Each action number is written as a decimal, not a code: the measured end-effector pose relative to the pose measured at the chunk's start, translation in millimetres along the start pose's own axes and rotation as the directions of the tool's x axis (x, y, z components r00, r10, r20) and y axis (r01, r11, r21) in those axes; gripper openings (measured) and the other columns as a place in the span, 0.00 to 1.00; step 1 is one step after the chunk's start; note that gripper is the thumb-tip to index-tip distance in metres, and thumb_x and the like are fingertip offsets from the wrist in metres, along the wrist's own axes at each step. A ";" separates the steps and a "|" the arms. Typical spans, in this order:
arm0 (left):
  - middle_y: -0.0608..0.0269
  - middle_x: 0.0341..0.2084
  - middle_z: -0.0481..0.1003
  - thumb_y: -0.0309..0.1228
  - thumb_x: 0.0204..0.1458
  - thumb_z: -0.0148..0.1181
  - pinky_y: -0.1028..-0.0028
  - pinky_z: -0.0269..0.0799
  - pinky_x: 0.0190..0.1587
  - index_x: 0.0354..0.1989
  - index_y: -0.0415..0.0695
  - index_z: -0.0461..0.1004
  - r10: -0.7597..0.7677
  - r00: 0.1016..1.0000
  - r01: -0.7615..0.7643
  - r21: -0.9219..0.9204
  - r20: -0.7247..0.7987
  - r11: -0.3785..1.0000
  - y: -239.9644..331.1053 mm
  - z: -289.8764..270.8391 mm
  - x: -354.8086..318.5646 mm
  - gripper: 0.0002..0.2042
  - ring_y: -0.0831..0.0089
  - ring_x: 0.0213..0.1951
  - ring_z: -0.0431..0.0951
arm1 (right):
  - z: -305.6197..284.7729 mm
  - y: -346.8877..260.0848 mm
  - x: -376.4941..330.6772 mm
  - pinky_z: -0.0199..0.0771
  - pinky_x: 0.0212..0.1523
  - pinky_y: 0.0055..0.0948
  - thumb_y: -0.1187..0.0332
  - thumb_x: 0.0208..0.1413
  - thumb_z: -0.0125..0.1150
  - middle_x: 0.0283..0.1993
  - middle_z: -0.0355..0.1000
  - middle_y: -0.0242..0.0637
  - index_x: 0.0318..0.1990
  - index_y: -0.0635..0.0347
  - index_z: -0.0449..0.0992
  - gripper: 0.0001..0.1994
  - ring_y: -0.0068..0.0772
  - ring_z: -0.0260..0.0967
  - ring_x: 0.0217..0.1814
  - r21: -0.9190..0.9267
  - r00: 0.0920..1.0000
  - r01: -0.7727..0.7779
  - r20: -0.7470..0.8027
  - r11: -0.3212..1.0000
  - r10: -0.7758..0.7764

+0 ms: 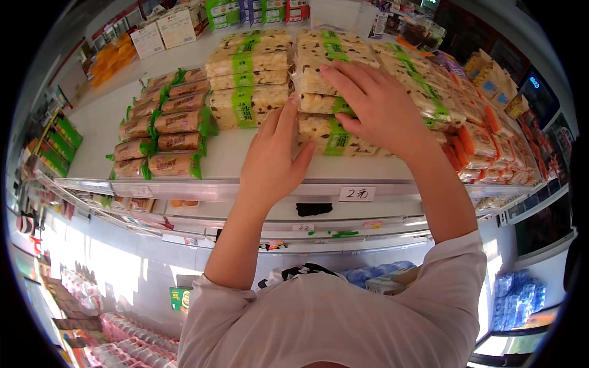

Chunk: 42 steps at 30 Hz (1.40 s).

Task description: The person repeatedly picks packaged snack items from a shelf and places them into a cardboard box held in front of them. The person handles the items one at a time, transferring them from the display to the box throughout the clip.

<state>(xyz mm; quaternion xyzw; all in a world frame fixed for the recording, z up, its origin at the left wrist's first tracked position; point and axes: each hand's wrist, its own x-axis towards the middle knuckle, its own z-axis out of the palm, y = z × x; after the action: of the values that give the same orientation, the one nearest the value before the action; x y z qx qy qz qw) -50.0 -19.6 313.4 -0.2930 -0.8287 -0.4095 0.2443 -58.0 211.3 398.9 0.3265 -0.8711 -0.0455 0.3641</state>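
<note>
Clear-wrapped puffed-rice cakes with green bands lie stacked on the white shelf (218, 161). My left hand (273, 159) has its fingers stretched out, the fingertips at the left edge of the middle stack (316, 73) and the thumb apart. Over the front of that stack lies my right hand (386, 110), its fingers spread across the upper cakes and its thumb lower down at the front side. Neither hand is wrapped round a pack. To the left sits another stack of rice cakes (233, 101), and to the right a further row (423, 86).
Brown cylindrical rolls in green-ended wrappers (178, 122) lie in two columns at the left. Orange-and-clear snack packs (478, 144) fill the right end. A price card (357, 194) hangs on the front rail. White boxes (178, 27) stand at the back left, and bottled drinks (518, 297) are on the floor.
</note>
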 end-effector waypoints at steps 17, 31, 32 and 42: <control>0.42 0.76 0.58 0.26 0.66 0.59 0.51 0.53 0.78 0.83 0.40 0.37 -0.028 0.989 -0.109 -0.856 -0.142 0.505 44.6 3.0 -0.1 0.44 0.52 0.77 0.60 | -5.6 -26.2 11.2 0.78 0.59 0.47 0.69 0.41 0.81 0.66 0.76 0.40 0.68 0.53 0.67 0.42 0.50 0.76 0.64 0.244 0.864 0.011 -0.490 0.970 0.113; 0.48 0.70 0.63 0.54 0.38 0.87 0.55 0.70 0.70 0.80 0.40 0.43 -0.152 0.986 -0.023 -0.968 -0.062 0.250 104.6 9.1 -30.1 0.68 0.55 0.69 0.70 | -59.8 -83.0 -95.6 0.69 0.72 0.50 0.64 0.59 0.71 0.65 0.79 0.26 0.41 0.47 0.77 0.07 0.45 0.75 0.68 -0.014 0.835 0.101 -0.542 0.995 -0.093; 0.48 0.69 0.64 0.50 0.40 0.87 0.56 0.71 0.69 0.80 0.40 0.43 -0.114 0.993 -0.009 -0.960 -0.043 0.281 103.0 18.5 -33.0 0.66 0.55 0.68 0.71 | -64.1 -83.3 -105.6 0.69 0.72 0.51 0.66 0.58 0.70 0.65 0.79 0.28 0.41 0.48 0.79 0.07 0.47 0.75 0.68 -0.005 0.848 0.073 -0.526 0.997 -0.064; 0.50 0.64 0.69 0.23 0.54 0.73 0.62 0.74 0.66 0.77 0.38 0.50 0.100 0.905 0.416 -0.909 0.414 -0.005 154.6 132.2 -53.7 0.45 0.60 0.64 0.75 | -133.8 -110.6 -242.7 0.65 0.73 0.59 0.75 0.48 0.65 0.66 0.76 0.47 0.51 0.58 0.85 0.20 0.62 0.70 0.71 0.015 0.820 -0.528 -0.251 0.849 0.514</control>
<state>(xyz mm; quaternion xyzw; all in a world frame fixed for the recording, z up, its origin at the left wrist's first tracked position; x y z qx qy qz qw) 72.3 149.9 289.5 -0.3498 -0.3567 -0.8325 -0.2393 216.7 292.0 314.9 0.0690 -0.8735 0.0726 0.4764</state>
